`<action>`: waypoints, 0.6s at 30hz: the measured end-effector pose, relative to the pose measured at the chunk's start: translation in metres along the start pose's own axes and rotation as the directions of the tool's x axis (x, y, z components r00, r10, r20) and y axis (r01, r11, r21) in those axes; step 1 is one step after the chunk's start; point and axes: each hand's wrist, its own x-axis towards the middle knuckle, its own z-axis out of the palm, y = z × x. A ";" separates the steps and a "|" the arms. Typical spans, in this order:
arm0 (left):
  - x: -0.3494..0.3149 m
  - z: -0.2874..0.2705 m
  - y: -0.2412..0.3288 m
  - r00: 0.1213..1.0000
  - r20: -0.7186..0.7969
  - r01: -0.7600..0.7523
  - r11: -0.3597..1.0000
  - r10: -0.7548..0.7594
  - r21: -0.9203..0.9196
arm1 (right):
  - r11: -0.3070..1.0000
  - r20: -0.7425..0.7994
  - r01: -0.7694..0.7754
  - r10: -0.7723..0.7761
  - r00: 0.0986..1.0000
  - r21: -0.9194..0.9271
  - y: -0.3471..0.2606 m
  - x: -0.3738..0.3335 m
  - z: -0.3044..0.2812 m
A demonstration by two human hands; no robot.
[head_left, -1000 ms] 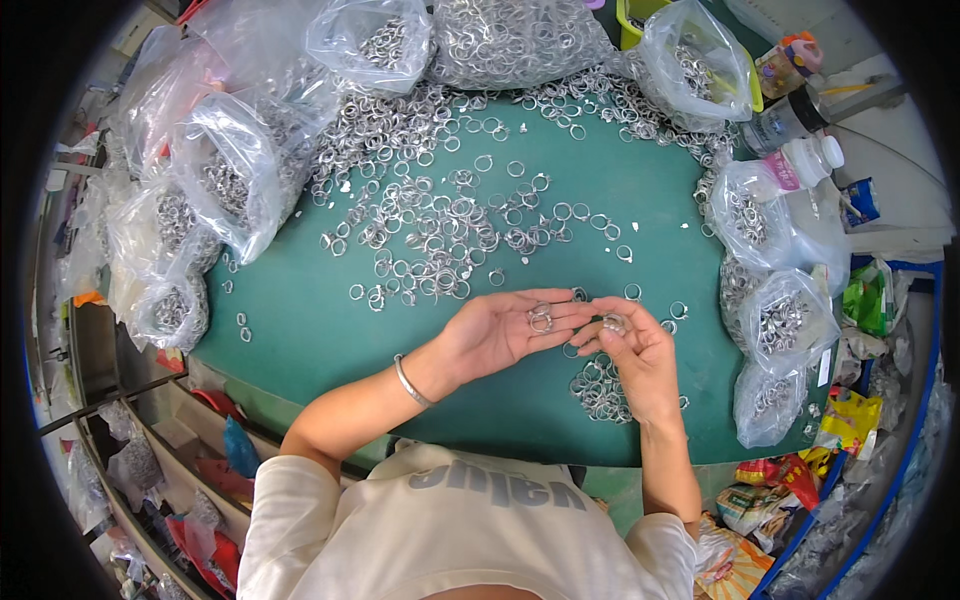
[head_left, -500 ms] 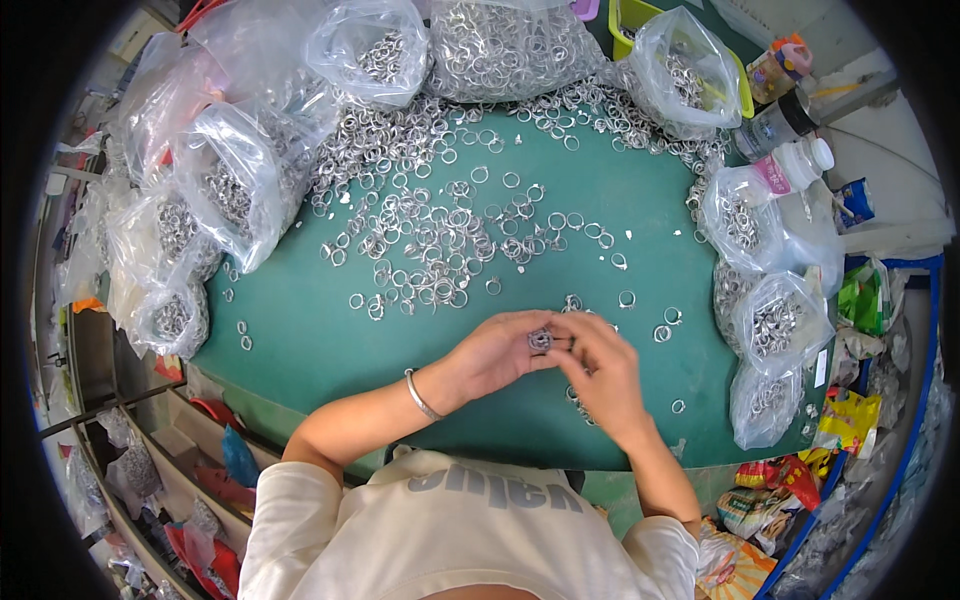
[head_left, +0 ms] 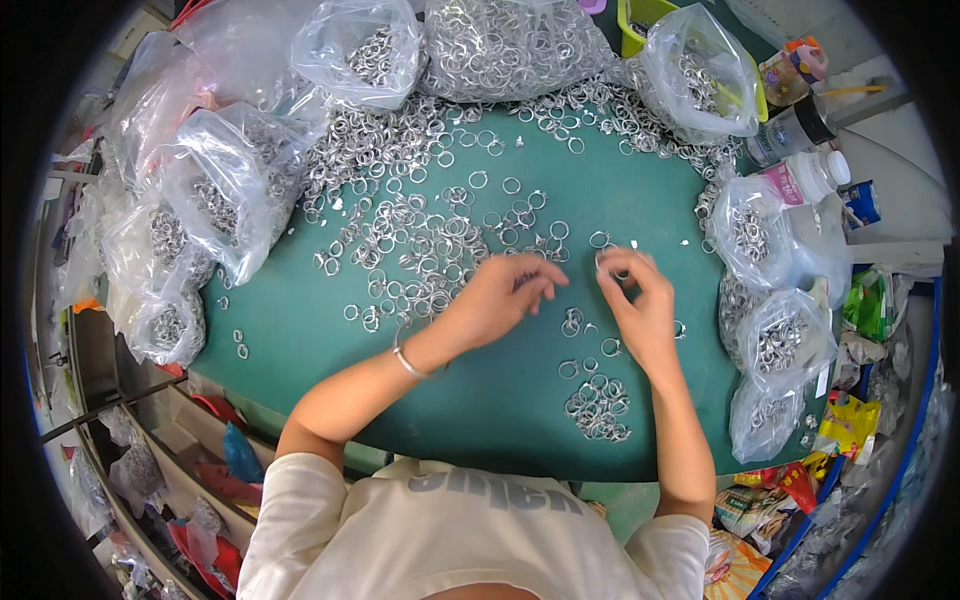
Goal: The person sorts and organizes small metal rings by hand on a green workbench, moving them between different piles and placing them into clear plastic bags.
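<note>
Left hand [head_left: 500,298] at frame centre, palm down over the green table [head_left: 300,330], fingers loosely curled and slightly spread above the scattered metal rings [head_left: 420,250]; fingertips just touching or just over the edge of that scatter, contact too fine to tell, nothing clearly gripped. Silver bracelet [head_left: 408,362] on the left wrist.

Right hand [head_left: 640,300] just right of centre, near the left hand but apart from it. Thumb and forefinger pinched together near the top of the hand, apparently on one small ring [head_left: 612,268]; too small to confirm firmly. Remaining fingers bent and relaxed.

A few loose rings between the two hands, around the middle of the frame. A small separate heap of rings [head_left: 598,405] below the right hand, toward the lower centre of the table, beside the right forearm.

Clear plastic bags of rings around the table rim: several at the left edge [head_left: 220,190], two at the top [head_left: 500,40], one at the upper right [head_left: 700,75], more stacked down the right side [head_left: 775,340]. Yellow-green bin [head_left: 640,15] behind the upper-right bag. White bottle with pink label [head_left: 800,180] at the right edge, a dark-capped jar [head_left: 790,130] above it. White shirt [head_left: 450,540] at the bottom of the frame.
</note>
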 end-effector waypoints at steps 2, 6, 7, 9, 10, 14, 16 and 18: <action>-0.017 0.010 -0.003 0.994 0.047 0.108 0.967 -0.100 -0.233 | 0.976 0.094 -0.152 0.138 0.986 0.155 -0.016 -0.023 -0.003; -0.039 0.019 -0.017 0.931 0.257 0.352 0.830 -0.260 -0.433 | 0.994 0.169 0.109 -0.113 0.979 0.033 -0.048 -0.052 0.011; -0.045 0.015 -0.018 0.939 0.193 0.337 0.870 -0.284 -0.360 | 0.992 0.167 0.123 -0.126 0.978 0.033 -0.048 -0.053 0.013; -0.061 0.005 -0.016 0.949 0.043 0.316 0.926 -0.314 -0.208 | 0.987 0.175 0.158 -0.162 0.971 0.039 -0.051 -0.056 0.019; -0.070 -0.001 -0.019 0.949 -0.041 0.301 0.935 -0.313 -0.187 | 0.994 0.184 0.102 -0.107 0.977 0.038 -0.054 -0.058 0.015; -0.130 -0.056 -0.044 0.887 -0.461 0.111 0.962 0.018 0.251 | 0.999 0.211 -0.052 0.050 0.976 0.008 -0.055 -0.075 0.005; -0.162 -0.096 -0.055 0.727 -0.673 0.213 0.888 0.135 0.407 | 0.997 0.273 -0.073 0.073 0.959 -0.008 -0.051 -0.088 0.000; -0.196 -0.131 -0.068 0.529 -0.826 0.348 0.837 0.197 0.423 | 0.996 0.309 -0.086 0.088 0.947 -0.022 -0.055 -0.096 0.002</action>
